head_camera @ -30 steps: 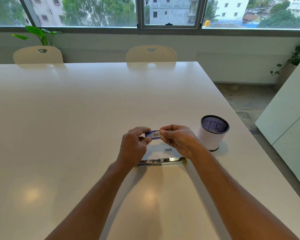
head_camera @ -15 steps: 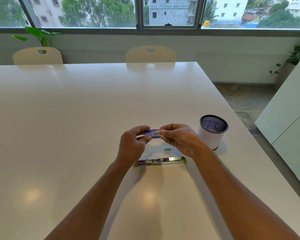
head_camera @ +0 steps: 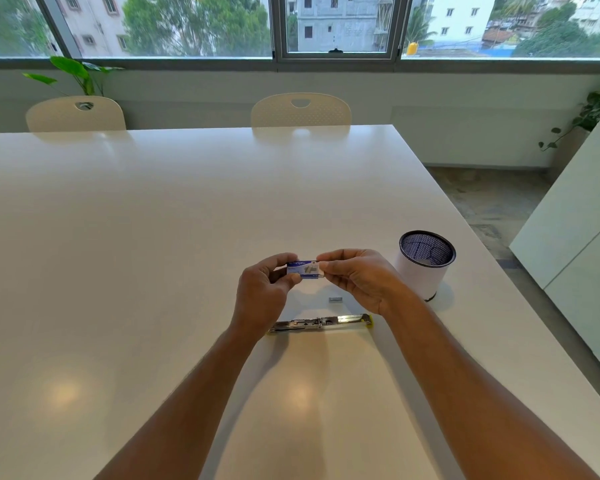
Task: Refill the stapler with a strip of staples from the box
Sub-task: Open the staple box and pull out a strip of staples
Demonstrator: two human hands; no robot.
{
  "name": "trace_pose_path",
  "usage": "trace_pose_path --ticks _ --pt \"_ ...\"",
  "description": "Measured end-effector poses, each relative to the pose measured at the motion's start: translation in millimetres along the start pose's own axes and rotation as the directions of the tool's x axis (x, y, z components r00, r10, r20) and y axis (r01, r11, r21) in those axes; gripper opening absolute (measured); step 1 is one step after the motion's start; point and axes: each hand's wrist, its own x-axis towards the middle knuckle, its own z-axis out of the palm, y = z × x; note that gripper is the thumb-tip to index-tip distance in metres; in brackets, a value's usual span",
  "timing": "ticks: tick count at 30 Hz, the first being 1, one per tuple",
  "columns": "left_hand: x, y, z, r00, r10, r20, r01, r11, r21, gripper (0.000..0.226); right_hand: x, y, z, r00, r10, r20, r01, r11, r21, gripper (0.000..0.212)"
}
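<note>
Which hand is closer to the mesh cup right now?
Right. The right hand pinches the staple box just left of the mesh cup; the left hand grips the box's far end, farther away.

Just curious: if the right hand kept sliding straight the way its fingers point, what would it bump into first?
Its fingers point left, so the right hand would first press further onto the staple box it already pinches, then likely meet the left hand gripping the other end.

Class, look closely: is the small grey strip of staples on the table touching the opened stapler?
Apart. The head view shows bare white table between the staple strip and the stapler lying nearer the person.
</note>
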Motion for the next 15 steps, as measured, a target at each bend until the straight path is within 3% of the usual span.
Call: trace_pose_path --ticks 15 --pt "-1.2 2.0 5.5 0.999 0.038 -0.015 -0.038 0.999 0.009 0.031 6.6 4.8 2.2 1.0 -0.019 0.016 0.018 0.999 0.036 0.011"
